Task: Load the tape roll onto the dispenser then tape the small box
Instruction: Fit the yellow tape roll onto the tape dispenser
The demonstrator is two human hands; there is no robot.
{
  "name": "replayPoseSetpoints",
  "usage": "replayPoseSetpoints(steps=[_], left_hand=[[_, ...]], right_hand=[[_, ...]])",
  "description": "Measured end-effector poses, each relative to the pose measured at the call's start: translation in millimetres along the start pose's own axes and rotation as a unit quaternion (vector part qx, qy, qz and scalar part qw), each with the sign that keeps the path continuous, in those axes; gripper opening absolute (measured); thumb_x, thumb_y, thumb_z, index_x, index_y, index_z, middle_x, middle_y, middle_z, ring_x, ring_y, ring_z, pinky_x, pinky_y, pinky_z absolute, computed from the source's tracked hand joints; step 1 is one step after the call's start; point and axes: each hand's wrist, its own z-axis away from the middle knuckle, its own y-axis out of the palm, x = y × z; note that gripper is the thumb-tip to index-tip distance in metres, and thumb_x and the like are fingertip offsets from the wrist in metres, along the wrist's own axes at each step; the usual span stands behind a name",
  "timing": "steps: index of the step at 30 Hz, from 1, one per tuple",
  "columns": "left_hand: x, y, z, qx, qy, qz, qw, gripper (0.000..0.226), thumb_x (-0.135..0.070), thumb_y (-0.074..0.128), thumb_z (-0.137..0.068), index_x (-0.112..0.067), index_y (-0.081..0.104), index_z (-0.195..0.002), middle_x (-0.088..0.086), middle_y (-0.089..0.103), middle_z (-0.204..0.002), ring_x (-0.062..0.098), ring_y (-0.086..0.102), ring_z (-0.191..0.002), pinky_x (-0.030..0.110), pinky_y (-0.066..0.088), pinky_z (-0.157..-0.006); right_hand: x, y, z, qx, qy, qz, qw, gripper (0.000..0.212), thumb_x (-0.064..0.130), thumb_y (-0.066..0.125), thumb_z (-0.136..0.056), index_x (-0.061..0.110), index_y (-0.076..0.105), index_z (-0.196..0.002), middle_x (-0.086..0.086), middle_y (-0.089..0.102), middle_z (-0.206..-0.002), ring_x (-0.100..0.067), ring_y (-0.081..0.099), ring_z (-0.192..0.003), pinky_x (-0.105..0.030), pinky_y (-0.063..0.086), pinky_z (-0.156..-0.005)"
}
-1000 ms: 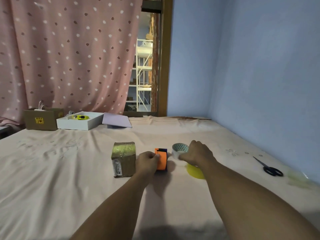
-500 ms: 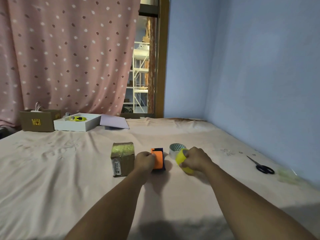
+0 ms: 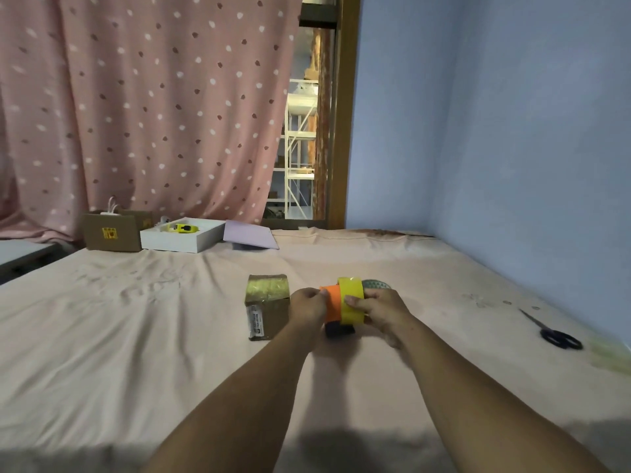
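Mostly hidden: the orange dispenser (image 3: 333,304), whose lower dark part sits behind both hands; whether the roll is seated on its hub cannot be told.
Second roll: a pale roll (image 3: 376,285) at 12 o'clock of the right hand, only its top edge visible.
Left hand (image 3: 309,307): closed on the dispenser's left side.
Right hand (image 3: 382,308): gripping the yellow tape roll (image 3: 351,300), pressed against the dispenser's right side.
Small box (image 3: 267,306): at 9 o'clock of the left hand, just beside it, top glossy with tape.
Surface: a pink sheet (image 3: 136,336); scissors (image 3: 555,332) well apart at 3 o'clock.
Room: dotted pink curtain (image 3: 143,107) at 11 o'clock, blue wall (image 3: 512,131) at 2 o'clock.
Change: half a second ago the yellow roll was low beside the dispenser; now it is raised against it.
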Motion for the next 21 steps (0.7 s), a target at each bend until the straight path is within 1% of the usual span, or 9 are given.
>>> replayPoseSetpoints(steps=[3, 6, 8, 10, 11, 13, 14, 17, 21], left_hand=[[-1.2, 5.1, 5.8, 0.016, -0.007, 0.036, 0.999, 0.021, -0.023, 0.063, -0.094, -0.005, 0.073, -0.096, 0.022, 0.072, -0.11, 0.034, 0.066, -0.1, 0.05, 0.058, -0.098], [1.7, 8.8, 5.3, 0.027, -0.013, 0.055, 0.998, 0.023, -0.025, 0.058, -0.098, -0.008, 0.072, -0.096, 0.024, 0.072, -0.117, 0.039, 0.067, -0.112, 0.051, 0.057, -0.1], [2.8, 8.4, 3.1, 0.025, -0.033, 0.079, 0.996, 0.028, -0.029, 0.054, -0.1, -0.007, 0.071, -0.1, 0.02, 0.071, -0.114, 0.036, 0.066, -0.11, 0.047, 0.056, -0.1], [4.4, 6.5, 1.6, 0.036, -0.043, 0.09, 0.994, 0.032, -0.036, 0.058, -0.096, -0.006, 0.07, -0.1, 0.015, 0.069, -0.104, 0.03, 0.065, -0.098, 0.04, 0.057, -0.09], [5.8, 6.2, 1.9, 0.05, -0.034, 0.082, 0.995, 0.031, -0.034, 0.061, -0.095, -0.004, 0.069, -0.1, 0.012, 0.066, -0.096, 0.026, 0.062, -0.089, 0.033, 0.056, -0.079], [12.0, 3.9, -0.4, 0.081, -0.016, 0.066, 0.994, 0.026, -0.022, 0.067, -0.095, 0.002, 0.068, -0.103, 0.011, 0.062, -0.088, 0.021, 0.058, -0.078, 0.023, 0.05, -0.058], [15.2, 1.7, -2.2, 0.093, -0.012, 0.063, 0.994, 0.027, -0.017, 0.069, -0.093, 0.006, 0.067, -0.107, 0.014, 0.063, -0.092, 0.022, 0.059, -0.078, 0.022, 0.049, -0.053], [17.7, -4.1, -3.3, 0.109, 0.0, 0.06, 0.992, 0.017, -0.01, 0.067, -0.095, 0.006, 0.064, -0.101, 0.013, 0.063, -0.088, 0.022, 0.061, -0.075, 0.02, 0.05, -0.048], [23.5, -6.6, -2.4, 0.112, 0.009, 0.071, 0.991, 0.011, -0.011, 0.064, -0.098, 0.0, 0.063, -0.096, 0.004, 0.061, -0.074, 0.016, 0.058, -0.067, 0.017, 0.048, -0.048]], right_hand=[[-4.9, 7.7, 2.8, 0.016, 0.008, -0.057, 0.998, 0.012, 0.011, 0.076, -0.087, 0.01, 0.076, -0.099, -0.003, 0.076, -0.082, -0.021, 0.071, -0.078, -0.034, 0.058, -0.071], [-8.7, 14.8, 2.0, 0.043, 0.006, -0.083, 0.996, 0.011, 0.013, 0.075, -0.089, 0.011, 0.077, -0.099, -0.005, 0.078, -0.084, -0.021, 0.072, -0.078, -0.029, 0.057, -0.066], [-10.4, 17.8, 1.5, 0.041, 0.007, -0.085, 0.995, 0.008, 0.013, 0.074, -0.089, 0.011, 0.077, -0.096, -0.007, 0.077, -0.086, -0.022, 0.072, -0.078, -0.031, 0.059, -0.067], [-12.8, 18.2, -0.2, 0.039, 0.015, -0.082, 0.996, 0.008, 0.013, 0.076, -0.088, 0.009, 0.077, -0.094, -0.014, 0.079, -0.096, -0.03, 0.073, -0.088, -0.044, 0.061, -0.085], [-14.2, 17.4, -1.5, 0.045, 0.021, -0.076, 0.996, 0.011, 0.014, 0.077, -0.087, 0.007, 0.076, -0.095, -0.017, 0.078, -0.101, -0.033, 0.073, -0.094, -0.047, 0.059, -0.09], [-13.6, 11.9, -4.7, 0.068, 0.038, -0.052, 0.996, 0.018, 0.013, 0.077, -0.087, 0.006, 0.074, -0.103, -0.016, 0.078, -0.103, -0.031, 0.074, -0.097, -0.043, 0.059, -0.088], [-10.2, 7.3, -7.0, 0.076, 0.04, -0.034, 0.996, 0.024, 0.013, 0.077, -0.086, 0.007, 0.073, -0.108, -0.014, 0.077, -0.104, -0.028, 0.074, -0.098, -0.039, 0.059, -0.087], [8.6, -11.1, -13.8, 0.04, 0.025, 0.02, 0.999, 0.032, 0.026, 0.079, -0.084, 0.016, 0.069, -0.112, -0.006, 0.073, -0.106, -0.021, 0.07, -0.099, -0.034, 0.057, -0.084], [29.4, -15.0, -17.3, 0.026, -0.013, 0.119, 0.993, 0.027, 0.037, 0.065, -0.094, 0.02, 0.071, -0.115, 0.003, 0.068, -0.107, -0.015, 0.062, -0.092, -0.028, 0.05, -0.074]])
